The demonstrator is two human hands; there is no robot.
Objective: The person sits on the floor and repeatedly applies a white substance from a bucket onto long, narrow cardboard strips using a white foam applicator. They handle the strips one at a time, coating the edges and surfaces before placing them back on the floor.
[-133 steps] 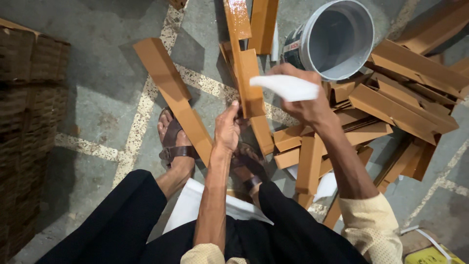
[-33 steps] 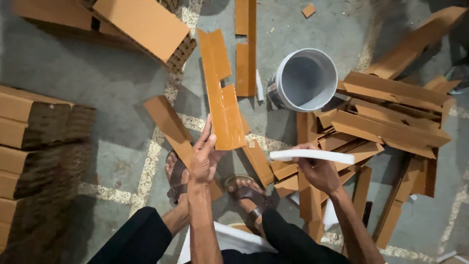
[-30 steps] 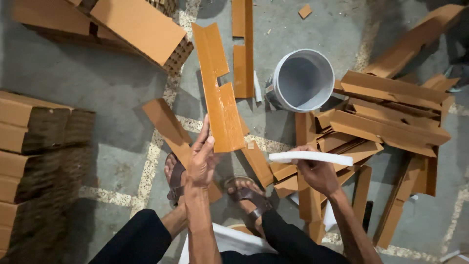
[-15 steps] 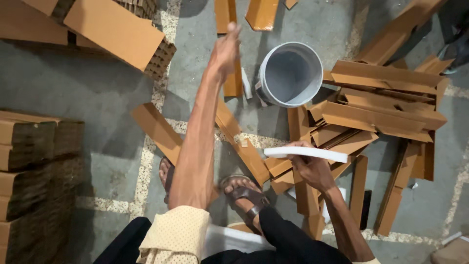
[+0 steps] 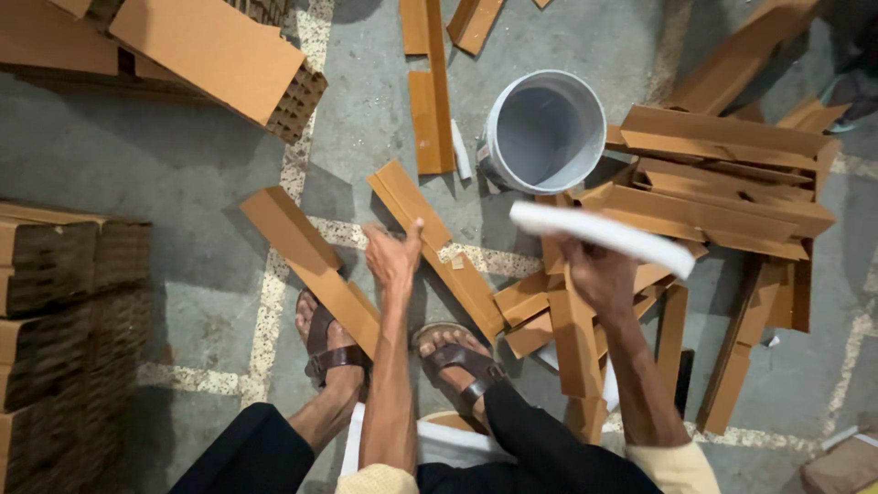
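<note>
Half a second ago the left hand (image 5: 395, 259) was stretched far out toward twelve o'clock, up beside the grey bucket (image 5: 546, 131). Now it is drawn back close to the body, just above the feet. A second ago it held a brown cardboard strip upright; that strip is no longer in it, so the piece appears to have been put down among the loose ones on the floor (image 5: 183, 174). The left hand now sits open, fingers loosely curled and thumb raised, its grip holding nothing. It hovers at the near end of a long cardboard strip (image 5: 434, 245) that lies slanted from eleven o'clock down to five o'clock between the two sandalled feet; whether it touches the strip I cannot tell.

The right hand (image 5: 599, 274) has barely shifted. Its grip is closed around a long white flat piece (image 5: 604, 236), held roughly level and pointing toward three o'clock, above the jumbled pile of cardboard strips (image 5: 722, 183) at two o'clock. The right forearm rises steeply from the lower edge, wrist bent back.

Stacked corrugated blocks (image 5: 64, 302) stand at nine o'clock, and another block (image 5: 219, 50) lies at eleven.
</note>
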